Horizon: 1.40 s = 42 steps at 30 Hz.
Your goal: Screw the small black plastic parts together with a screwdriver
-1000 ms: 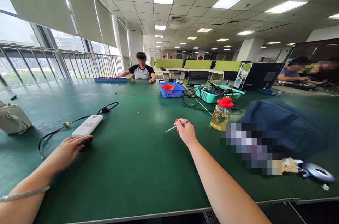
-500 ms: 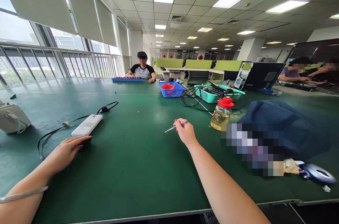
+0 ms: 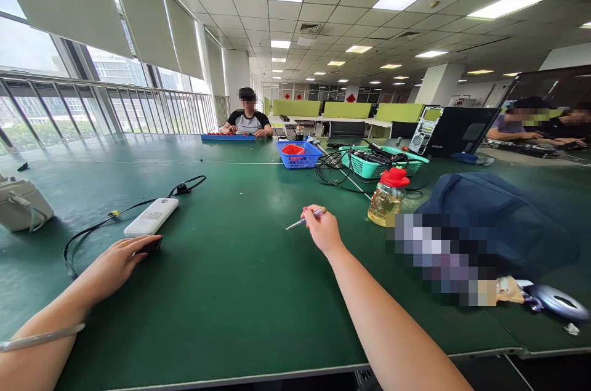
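My right hand [image 3: 324, 229] is closed on a thin screwdriver [image 3: 305, 218], whose metal tip points left just above the green table [image 3: 240, 280]. My left hand [image 3: 117, 262] lies on the table with its fingers over a small black plug [image 3: 150, 245]. That plug sits at the near end of a white power strip [image 3: 151, 217], whose black cable [image 3: 92, 231] loops off to the left.
A jar with a red lid [image 3: 386, 195] stands right of my right hand, beside a dark blue bag [image 3: 498, 218]. A blue basket [image 3: 298, 155] and a teal basket [image 3: 378, 162] of cables sit further back. A white bag [image 3: 23, 205] is at far left. A person [image 3: 247, 120] sits across.
My hands have hardly moved. The person across the table has slid the blue tray to the right, in front of themselves.
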Each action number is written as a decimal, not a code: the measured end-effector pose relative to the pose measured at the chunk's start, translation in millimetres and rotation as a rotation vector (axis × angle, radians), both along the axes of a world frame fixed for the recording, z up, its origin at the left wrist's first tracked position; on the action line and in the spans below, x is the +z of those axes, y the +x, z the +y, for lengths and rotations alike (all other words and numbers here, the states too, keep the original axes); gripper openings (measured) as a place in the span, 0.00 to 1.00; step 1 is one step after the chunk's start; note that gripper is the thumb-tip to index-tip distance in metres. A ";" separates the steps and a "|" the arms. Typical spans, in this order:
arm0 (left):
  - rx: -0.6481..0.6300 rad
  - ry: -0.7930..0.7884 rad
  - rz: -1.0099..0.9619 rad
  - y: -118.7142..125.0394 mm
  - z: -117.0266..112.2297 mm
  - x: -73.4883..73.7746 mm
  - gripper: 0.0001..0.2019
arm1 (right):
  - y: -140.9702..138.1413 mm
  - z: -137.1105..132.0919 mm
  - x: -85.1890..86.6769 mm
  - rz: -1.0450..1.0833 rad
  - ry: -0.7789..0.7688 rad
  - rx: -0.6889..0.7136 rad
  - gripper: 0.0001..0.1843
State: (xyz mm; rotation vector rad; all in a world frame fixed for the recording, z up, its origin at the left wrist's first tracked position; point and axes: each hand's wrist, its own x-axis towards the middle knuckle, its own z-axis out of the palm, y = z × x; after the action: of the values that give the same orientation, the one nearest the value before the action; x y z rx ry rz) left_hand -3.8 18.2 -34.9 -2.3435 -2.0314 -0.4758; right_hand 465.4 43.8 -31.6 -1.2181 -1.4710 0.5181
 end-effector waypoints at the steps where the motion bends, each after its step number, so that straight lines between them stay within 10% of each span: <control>1: -0.001 0.008 0.002 0.6 0.0 0.1 0.28 | 0.0 -0.2 0.2 0.004 -0.004 0.004 0.22; 16: 0.111 -0.059 0.068 15.9 -9.7 8.2 0.27 | -2.3 -5.1 5.1 -0.011 0.000 0.024 0.23; 27: -0.420 -0.007 -0.018 203.4 -10.4 44.0 0.22 | -5.9 -7.1 3.0 0.041 -0.021 0.085 0.25; 33: -0.449 0.008 0.019 271.0 24.9 22.1 0.22 | -1.0 -1.8 -1.3 0.066 -0.036 0.053 0.22; 42: -0.361 -0.158 -0.313 255.2 40.6 -4.9 0.29 | -12.2 -7.1 1.4 -0.028 -0.058 0.172 0.15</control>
State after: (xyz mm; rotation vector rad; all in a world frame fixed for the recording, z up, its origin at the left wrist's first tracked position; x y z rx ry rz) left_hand 251.4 58.8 -39.9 -2.9134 -1.8073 -0.7587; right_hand 453.2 36.7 -30.2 -1.1529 -1.6034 0.6655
